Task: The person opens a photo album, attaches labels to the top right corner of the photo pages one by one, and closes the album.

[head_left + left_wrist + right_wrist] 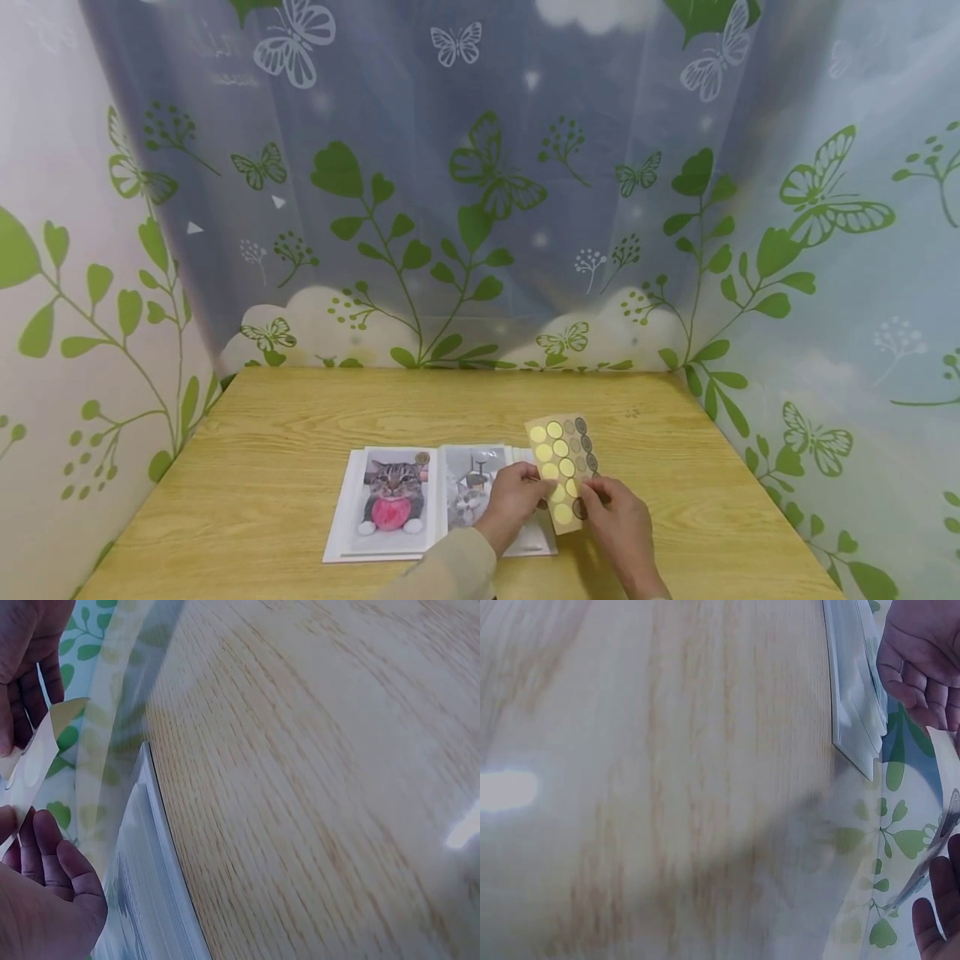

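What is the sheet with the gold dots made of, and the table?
The sticker sheet looks like thin glossy paper: it bends between the left hand and right hand, and its round stickers shine gold. The table looks like wood or wood-look laminate: pale grain lines, smooth with glare.

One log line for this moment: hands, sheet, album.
left hand: holds sticker sheet | right hand: pinches sheet's lower edge | album: open on table

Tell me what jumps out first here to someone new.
The sticker sheet of gold rounds, held up between the left hand and right hand at the table's near edge. Beneath it on the wooden table lies an open photo album, a cat picture on its left page.
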Action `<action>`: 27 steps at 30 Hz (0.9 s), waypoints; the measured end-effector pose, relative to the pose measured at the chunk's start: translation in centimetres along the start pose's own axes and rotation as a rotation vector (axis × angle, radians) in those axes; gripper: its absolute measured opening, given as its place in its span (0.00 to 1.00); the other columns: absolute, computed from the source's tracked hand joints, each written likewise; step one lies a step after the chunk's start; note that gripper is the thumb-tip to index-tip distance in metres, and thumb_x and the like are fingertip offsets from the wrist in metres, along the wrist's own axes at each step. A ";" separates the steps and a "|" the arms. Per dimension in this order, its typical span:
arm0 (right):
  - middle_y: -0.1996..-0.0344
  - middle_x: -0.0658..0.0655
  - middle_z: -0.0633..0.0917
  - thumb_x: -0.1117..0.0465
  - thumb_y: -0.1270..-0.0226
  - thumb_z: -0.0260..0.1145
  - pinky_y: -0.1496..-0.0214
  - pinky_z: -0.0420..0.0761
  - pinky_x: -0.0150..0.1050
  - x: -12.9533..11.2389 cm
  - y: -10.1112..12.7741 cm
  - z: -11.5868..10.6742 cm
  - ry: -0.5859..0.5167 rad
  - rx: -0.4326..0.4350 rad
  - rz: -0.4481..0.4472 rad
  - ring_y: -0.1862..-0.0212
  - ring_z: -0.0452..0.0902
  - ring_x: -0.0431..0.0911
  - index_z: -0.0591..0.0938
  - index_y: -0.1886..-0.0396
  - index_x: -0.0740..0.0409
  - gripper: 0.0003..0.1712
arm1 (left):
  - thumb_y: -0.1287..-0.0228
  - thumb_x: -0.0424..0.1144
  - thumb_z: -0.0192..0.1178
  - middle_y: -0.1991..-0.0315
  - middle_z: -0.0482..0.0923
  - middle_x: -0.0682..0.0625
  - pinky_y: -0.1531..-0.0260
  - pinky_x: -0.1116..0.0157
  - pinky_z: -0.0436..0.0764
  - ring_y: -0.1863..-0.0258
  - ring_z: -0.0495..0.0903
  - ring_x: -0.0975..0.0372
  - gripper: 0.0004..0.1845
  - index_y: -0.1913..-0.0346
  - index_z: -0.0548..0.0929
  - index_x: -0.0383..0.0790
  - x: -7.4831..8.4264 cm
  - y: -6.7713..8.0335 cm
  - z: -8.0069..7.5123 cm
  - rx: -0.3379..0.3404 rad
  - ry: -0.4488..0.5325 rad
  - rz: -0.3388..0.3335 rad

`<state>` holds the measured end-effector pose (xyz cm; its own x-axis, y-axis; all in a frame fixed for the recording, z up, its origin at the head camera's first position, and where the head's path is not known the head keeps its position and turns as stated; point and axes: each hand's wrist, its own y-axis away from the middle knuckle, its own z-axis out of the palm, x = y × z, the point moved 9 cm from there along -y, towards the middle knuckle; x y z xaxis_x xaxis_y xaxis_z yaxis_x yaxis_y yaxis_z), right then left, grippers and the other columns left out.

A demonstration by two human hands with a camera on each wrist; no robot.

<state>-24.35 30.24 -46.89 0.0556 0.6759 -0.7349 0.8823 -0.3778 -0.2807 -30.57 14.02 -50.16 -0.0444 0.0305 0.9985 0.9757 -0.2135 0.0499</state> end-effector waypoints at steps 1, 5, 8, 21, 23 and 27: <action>0.64 0.54 0.88 0.59 0.34 0.69 0.54 0.80 0.48 0.1 0.0 0.0 -0.003 -0.001 0.007 0.59 0.82 0.49 0.87 0.62 0.59 0.08 | 0.42 0.29 0.67 0.75 0.82 0.49 0.68 0.59 0.85 0.76 0.80 0.60 0.05 0.65 0.81 0.32 0.0 0.0 0.0 -0.002 -0.001 -0.002; 0.64 0.54 0.87 0.59 0.33 0.68 0.54 0.79 0.46 0.5 0.0 -0.1 -0.020 -0.009 0.040 0.59 0.81 0.48 0.87 0.60 0.60 0.09 | 0.41 0.30 0.67 0.75 0.83 0.49 0.67 0.57 0.85 0.76 0.80 0.60 0.05 0.65 0.81 0.32 0.2 0.1 0.1 -0.008 -0.017 -0.002; 0.64 0.54 0.87 0.59 0.32 0.67 0.57 0.79 0.43 0.7 0.0 -0.3 -0.032 -0.015 0.058 0.60 0.81 0.47 0.87 0.59 0.60 0.09 | 0.41 0.30 0.67 0.76 0.83 0.49 0.67 0.57 0.84 0.77 0.80 0.60 0.05 0.65 0.81 0.32 0.2 0.1 0.2 -0.012 -0.019 -0.001; 0.64 0.55 0.87 0.58 0.31 0.66 0.60 0.78 0.38 1.5 -0.4 -1.5 -0.032 0.018 0.090 0.61 0.80 0.47 0.86 0.59 0.62 0.11 | 0.41 0.30 0.67 0.77 0.81 0.50 0.70 0.60 0.83 0.79 0.79 0.63 0.05 0.66 0.81 0.33 -0.5 0.0 0.6 -0.022 -0.041 -0.027; 0.64 0.56 0.87 0.59 0.31 0.65 0.60 0.78 0.38 1.6 -0.4 -1.6 -0.037 0.014 0.095 0.61 0.80 0.47 0.86 0.58 0.62 0.11 | 0.41 0.30 0.67 0.76 0.81 0.50 0.70 0.60 0.83 0.79 0.79 0.63 0.05 0.65 0.81 0.33 -0.6 0.0 0.7 -0.028 -0.049 -0.030; 0.65 0.55 0.87 0.59 0.29 0.63 0.64 0.78 0.36 1.7 -0.3 -1.9 -0.055 -0.003 0.115 0.62 0.80 0.47 0.86 0.57 0.63 0.11 | 0.41 0.29 0.67 0.76 0.81 0.50 0.71 0.61 0.83 0.79 0.79 0.63 0.05 0.65 0.81 0.32 -0.8 0.0 0.9 -0.047 -0.064 -0.030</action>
<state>-23.66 32.70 -46.93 0.1309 0.5927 -0.7947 0.8729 -0.4490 -0.1911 -30.32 14.88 -50.94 -0.0583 0.0992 0.9934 0.9628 -0.2574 0.0822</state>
